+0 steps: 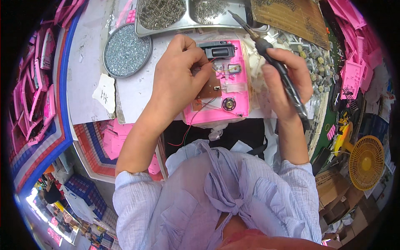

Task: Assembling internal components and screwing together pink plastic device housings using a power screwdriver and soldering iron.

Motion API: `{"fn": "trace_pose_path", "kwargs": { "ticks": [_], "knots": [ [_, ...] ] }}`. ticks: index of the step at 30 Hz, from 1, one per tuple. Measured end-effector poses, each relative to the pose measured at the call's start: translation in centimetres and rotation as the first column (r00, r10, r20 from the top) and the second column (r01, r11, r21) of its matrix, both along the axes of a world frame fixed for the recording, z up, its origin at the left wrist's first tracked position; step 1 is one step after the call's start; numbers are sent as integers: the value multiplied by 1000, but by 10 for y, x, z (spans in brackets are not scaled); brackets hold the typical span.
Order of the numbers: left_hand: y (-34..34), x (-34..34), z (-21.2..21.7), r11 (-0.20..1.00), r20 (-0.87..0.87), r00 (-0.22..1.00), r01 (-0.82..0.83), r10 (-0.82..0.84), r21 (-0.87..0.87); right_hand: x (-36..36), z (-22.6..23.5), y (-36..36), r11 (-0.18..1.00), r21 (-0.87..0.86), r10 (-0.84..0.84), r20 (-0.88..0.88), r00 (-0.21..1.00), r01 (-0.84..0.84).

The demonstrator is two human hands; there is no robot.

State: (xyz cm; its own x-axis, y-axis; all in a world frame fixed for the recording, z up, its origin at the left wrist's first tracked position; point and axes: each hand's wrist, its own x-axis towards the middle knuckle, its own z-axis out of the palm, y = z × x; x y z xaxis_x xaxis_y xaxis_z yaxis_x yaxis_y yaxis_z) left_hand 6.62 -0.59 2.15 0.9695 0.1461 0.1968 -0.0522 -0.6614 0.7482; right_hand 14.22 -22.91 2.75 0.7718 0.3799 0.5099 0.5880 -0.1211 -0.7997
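Observation:
A pink plastic housing [243,93] lies in front of me with its inside facing up. It holds a black rectangular part [221,51], a brown circuit board [210,88], a small round speaker [228,104] and thin coloured wires. My left hand [180,68] is over the housing's left side, thumb and fingers pinched together above the board. What the pinch holds is hidden. Raised to the right of the housing, my right hand [289,79] grips the black handle of a soldering iron [273,58]. Its metal tip points up and left, over the metal tray's edge, apart from the housing.
A round dish [127,52] of small screws stands at left, beside a torn white piece [104,93]. Springs fill a metal tray [191,30] at the back. Small parts [318,62] and cardboard [291,21] lie right; a yellow fan [366,162] stands beyond. Pink housings are piled both sides.

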Motion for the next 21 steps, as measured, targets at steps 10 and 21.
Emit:
{"fn": "trace_pose_path", "kwargs": {
  "ticks": [10,21],
  "knots": [
    [1,-1,-4,1000,-47,999,6,-6,10,1,1,-22,966,-10,258,107,960,-259],
    [5,0,-2,1000,-43,999,8,-8,-5,-1,-2,-25,924,-210,359,198,912,-318]
  ]
}}
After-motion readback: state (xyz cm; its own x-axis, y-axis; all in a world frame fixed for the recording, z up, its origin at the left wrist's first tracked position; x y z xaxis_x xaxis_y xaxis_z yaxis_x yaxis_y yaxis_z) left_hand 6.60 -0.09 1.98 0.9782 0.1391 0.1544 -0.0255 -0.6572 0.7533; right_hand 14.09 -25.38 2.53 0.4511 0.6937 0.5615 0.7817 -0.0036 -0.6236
